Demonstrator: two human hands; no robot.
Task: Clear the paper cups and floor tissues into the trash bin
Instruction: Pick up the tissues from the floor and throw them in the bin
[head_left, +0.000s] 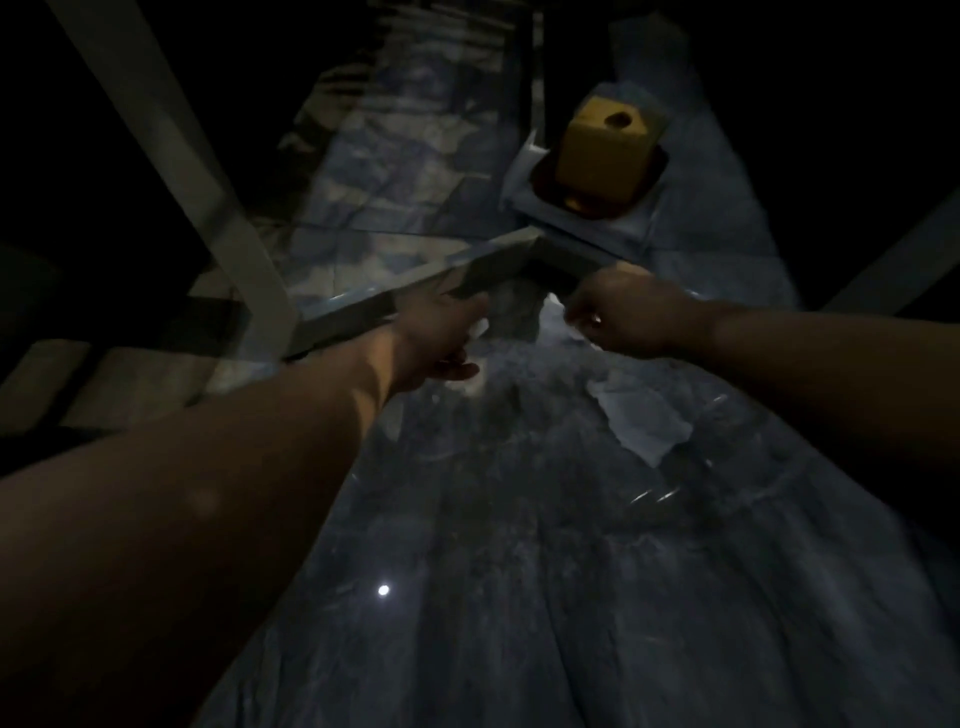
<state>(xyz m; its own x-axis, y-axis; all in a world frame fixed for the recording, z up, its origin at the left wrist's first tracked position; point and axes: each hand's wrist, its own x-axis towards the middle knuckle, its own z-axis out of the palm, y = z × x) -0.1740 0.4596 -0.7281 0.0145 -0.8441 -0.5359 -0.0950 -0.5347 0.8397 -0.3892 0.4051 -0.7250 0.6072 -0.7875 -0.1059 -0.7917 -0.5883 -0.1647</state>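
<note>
Reaching low, the left hand (441, 332) pinches white tissue (480, 328); the right hand's (631, 312) grasp is indistinct. Another floor tissue (641, 421) lies near right, so clearing seems unfinished; no cups or bin show.

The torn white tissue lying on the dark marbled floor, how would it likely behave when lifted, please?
The torn white tissue would probably hang limp, since it lies flat with ragged edges. It looks thin, so likely very light and apt to tear further. The shiny dark marbled floor might let it slide.
</note>
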